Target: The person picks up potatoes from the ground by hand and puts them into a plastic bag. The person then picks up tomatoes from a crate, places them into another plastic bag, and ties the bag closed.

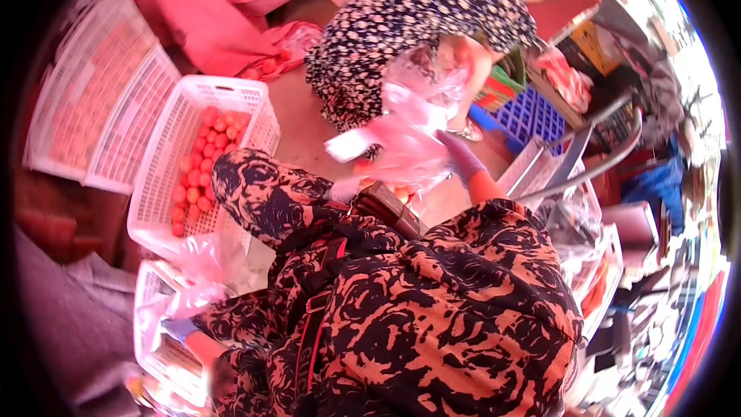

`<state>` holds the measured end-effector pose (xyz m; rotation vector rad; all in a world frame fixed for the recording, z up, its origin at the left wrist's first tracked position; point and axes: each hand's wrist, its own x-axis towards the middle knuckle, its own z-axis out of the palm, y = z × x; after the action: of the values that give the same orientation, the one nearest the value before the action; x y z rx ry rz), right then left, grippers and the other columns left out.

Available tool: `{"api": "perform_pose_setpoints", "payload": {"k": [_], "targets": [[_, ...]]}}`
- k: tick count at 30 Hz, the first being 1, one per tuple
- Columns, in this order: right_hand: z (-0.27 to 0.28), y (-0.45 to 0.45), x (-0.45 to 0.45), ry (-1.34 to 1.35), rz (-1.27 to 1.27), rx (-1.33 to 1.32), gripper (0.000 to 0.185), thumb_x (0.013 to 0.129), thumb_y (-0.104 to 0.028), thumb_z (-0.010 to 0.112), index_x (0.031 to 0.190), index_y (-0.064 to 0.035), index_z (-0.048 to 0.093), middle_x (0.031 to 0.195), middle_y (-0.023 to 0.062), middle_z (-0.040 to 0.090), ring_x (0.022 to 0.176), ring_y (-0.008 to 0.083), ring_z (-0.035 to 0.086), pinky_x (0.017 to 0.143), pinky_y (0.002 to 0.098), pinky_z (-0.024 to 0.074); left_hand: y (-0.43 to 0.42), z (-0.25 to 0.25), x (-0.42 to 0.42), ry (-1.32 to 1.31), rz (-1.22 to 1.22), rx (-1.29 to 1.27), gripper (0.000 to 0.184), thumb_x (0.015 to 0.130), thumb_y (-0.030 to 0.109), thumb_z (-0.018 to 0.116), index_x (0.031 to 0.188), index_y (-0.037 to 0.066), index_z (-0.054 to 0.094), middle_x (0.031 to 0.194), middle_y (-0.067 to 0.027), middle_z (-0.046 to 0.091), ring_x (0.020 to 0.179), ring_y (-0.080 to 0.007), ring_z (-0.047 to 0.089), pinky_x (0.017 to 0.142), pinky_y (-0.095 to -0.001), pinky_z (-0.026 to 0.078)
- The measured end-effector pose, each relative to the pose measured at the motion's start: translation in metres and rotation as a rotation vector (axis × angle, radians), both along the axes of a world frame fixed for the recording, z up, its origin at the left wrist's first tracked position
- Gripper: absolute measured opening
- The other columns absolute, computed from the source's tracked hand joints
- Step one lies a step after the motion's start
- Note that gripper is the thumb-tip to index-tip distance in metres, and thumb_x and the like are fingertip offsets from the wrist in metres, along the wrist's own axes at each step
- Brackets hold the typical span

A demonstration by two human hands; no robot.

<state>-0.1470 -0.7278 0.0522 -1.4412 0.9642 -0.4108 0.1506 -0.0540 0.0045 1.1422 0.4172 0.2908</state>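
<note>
At lower left, my gloved left hand (181, 330) is closed at a thin plastic bag (199, 299), over a small white crate (144, 340). My right hand (463, 158), also gloved, grips the side of a clear plastic bag (413, 143) in front of me. A few round fruits show at the lower end of that bag, though I cannot tell whether they lie inside it or behind it. Left of my knee stands a white plastic basket (150, 193) partly filled with round red fruits (202, 162) that look like tomatoes.
Ahead, a person (432, 8) in a dark flowered dress bends close to the bag. More white slatted crates (100, 100) stand at far left. A blue crate (532, 117) and a curved metal tube (617, 154) are on the right. Reddish cloth (208, 8) lies at upper left.
</note>
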Motion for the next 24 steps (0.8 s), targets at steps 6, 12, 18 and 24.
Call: {"api": "perform_pose_setpoints", "payload": {"k": [6, 12, 18, 24], "targets": [[-0.11, -0.058, -0.142, 0.857, -0.762, -0.169, 0.053, 0.081, -0.038, 0.053, 0.112, 0.0051, 0.055, 0.105, 0.013, 0.057, 0.088, 0.0217, 0.054, 0.076, 0.034, 0.0436, -0.004, -0.013, -0.021, 0.082, 0.031, 0.124, 0.034, 0.088, 0.03, 0.048, 0.11, 0.004, 0.051, 0.094, -0.0098, 0.059, 0.091, -0.0233, 0.056, 0.084, -0.04, 0.046], [-0.109, -0.053, -0.155, 0.919, -0.73, -0.26, 0.051, 0.082, -0.037, 0.05, 0.112, 0.0046, 0.055, 0.107, 0.0148, 0.057, 0.092, 0.0244, 0.055, 0.078, 0.0346, 0.0438, -0.01, -0.03, -0.035, 0.131, 0.027, 0.182, 0.033, 0.088, 0.029, 0.048, 0.109, 0.004, 0.052, 0.094, -0.0094, 0.059, 0.091, -0.0228, 0.056, 0.084, -0.0395, 0.045], [-0.08, -0.082, -0.139, 0.961, -0.687, -0.401, 0.05, 0.083, -0.036, 0.046, 0.111, 0.004, 0.056, 0.108, 0.0165, 0.057, 0.096, 0.0271, 0.055, 0.08, 0.0353, 0.0439, -0.006, -0.038, -0.036, 0.158, 0.026, 0.229, 0.032, 0.088, 0.028, 0.048, 0.108, 0.005, 0.052, 0.093, -0.009, 0.059, 0.091, -0.0224, 0.056, 0.084, -0.039, 0.045], [-0.06, -0.143, -0.148, 1.05, -0.636, -0.499, 0.049, 0.083, -0.035, 0.042, 0.111, 0.0035, 0.057, 0.11, 0.0183, 0.057, 0.1, 0.0298, 0.055, 0.082, 0.0359, 0.0441, -0.013, -0.038, -0.046, 0.169, 0.033, 0.272, 0.031, 0.087, 0.028, 0.049, 0.108, 0.005, 0.053, 0.093, -0.0086, 0.059, 0.091, -0.0219, 0.056, 0.084, -0.0386, 0.045]]}}
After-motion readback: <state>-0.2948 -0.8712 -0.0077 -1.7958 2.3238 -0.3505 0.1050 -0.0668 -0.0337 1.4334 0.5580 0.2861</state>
